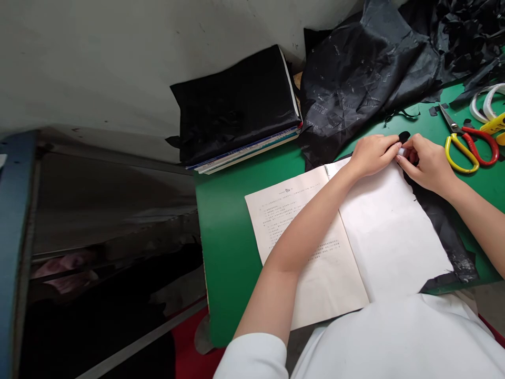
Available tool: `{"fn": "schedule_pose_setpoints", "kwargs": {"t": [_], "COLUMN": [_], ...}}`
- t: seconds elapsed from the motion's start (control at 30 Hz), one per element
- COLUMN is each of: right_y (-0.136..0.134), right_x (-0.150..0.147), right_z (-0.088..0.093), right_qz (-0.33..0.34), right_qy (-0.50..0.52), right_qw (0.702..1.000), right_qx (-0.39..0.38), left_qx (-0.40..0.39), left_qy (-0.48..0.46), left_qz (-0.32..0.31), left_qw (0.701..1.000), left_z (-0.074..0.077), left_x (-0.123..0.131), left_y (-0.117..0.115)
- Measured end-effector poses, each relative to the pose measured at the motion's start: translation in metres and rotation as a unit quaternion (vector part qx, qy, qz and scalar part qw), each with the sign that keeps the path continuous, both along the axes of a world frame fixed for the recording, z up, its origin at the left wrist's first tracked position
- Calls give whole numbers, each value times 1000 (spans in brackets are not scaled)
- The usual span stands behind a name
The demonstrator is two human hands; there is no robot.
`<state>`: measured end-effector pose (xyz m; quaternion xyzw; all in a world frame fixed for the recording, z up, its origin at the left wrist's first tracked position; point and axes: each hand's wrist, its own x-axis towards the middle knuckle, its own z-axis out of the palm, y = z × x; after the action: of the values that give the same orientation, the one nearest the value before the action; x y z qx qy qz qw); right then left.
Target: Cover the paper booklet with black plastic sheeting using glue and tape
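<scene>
An open book lies on the green table, a printed page on the left and a blank white side on the right. Thin black sheet material sticks out from under its right side, with ragged edges. My left hand rests over the book's top right corner, fingers together and pinching there. Close against it, my right hand has its fingers curled on the black material at the same corner. A black flap and a small white bit show between the fingertips. The exact grip is partly hidden.
Scissors with red and yellow handles lie right of my right hand, near white tape rolls. Crumpled black sheeting covers the back. A stack of books topped with a black-covered one stands by the wall.
</scene>
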<state>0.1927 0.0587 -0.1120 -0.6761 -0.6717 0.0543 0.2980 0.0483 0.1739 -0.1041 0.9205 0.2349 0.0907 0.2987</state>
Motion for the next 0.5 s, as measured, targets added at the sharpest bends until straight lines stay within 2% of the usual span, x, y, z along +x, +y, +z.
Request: {"fn": "schedule_pose_setpoints", "kwargs": {"t": [0.5], "right_y": [0], "right_x": [0], "right_z": [-4], "right_qz": [0], "right_qy": [-3], "right_qw": [1000], "right_qx": [1], "left_qx": [7], "left_qy": [2], "left_qz": [4], "left_qw": [1000], "left_z": [1], "left_x": [-1], "left_y": [-1]}}
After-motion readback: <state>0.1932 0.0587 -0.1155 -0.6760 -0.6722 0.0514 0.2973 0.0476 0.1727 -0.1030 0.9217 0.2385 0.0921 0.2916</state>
